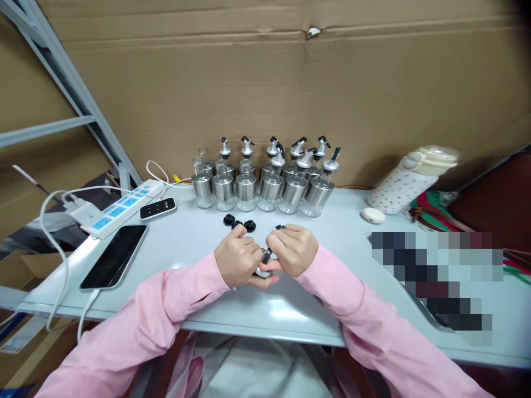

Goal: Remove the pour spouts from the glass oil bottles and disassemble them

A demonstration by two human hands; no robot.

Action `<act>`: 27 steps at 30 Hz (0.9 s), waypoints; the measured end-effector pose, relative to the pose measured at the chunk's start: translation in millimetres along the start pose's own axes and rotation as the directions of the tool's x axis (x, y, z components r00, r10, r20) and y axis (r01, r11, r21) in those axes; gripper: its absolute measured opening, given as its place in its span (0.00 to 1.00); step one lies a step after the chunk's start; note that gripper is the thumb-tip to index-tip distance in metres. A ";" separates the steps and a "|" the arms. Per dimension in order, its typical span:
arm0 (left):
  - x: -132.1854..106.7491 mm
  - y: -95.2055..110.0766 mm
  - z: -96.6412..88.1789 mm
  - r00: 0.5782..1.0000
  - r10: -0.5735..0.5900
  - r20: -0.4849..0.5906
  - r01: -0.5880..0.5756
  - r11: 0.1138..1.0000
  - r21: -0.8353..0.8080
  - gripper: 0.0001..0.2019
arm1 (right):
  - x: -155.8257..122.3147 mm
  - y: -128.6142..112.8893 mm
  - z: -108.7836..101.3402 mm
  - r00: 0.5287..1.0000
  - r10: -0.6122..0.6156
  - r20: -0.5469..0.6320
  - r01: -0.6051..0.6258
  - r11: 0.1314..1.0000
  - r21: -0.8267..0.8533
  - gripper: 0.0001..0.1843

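Close together above the front-middle of the table, my left hand (237, 257) and my right hand (293, 250) are both closed around a bottle pourer spout (262, 271). Silver and black parts of the spout show between my fingers; the rest is hidden. Beyond my left hand lie black round stoppers (249, 225), one partly covered by the hand. Another small black piece (280, 227) peeks out behind my right fingers. Behind these stand rows of glass bottles with steel sleeves (246, 190). Several carry silver pourers with black levers (331, 165); some at the left have bare necks.
Left on the table (332, 309) are a white power strip (126, 207) with cables, a small black device (158, 209) and a phone (115, 257). To the right are a white case (373, 215), a tilted dotted drinking bottle (400, 185) and a blurred-out object. Cardboard (186, 83) stands behind.
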State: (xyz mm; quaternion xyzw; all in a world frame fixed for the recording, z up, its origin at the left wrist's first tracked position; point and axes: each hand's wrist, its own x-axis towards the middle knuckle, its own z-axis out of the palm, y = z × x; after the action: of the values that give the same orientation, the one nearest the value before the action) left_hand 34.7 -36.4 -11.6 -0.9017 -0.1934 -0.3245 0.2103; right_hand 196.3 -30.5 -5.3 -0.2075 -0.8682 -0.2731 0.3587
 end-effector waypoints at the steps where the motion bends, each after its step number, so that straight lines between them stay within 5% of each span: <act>1: 0.3 0.3 -0.4 1.000 -0.005 0.000 0.005 1.000 0.011 0.25 | 0.0 0.2 0.1 1.000 0.004 -0.002 -0.004 1.000 -0.001 0.29; 27: -0.5 5.8 -1.9 0.999 -0.024 -0.041 0.023 0.999 -0.024 0.26 | 0.4 1.2 -5.5 0.998 -0.064 -0.007 0.064 0.996 -0.066 0.29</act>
State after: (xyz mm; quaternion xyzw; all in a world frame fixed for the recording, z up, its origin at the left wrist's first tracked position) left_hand 36.2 -42.4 -12.0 -0.8948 -0.1958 -0.3479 0.1999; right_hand 199.5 -32.9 -1.3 -0.1901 -0.8632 -0.3141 0.3466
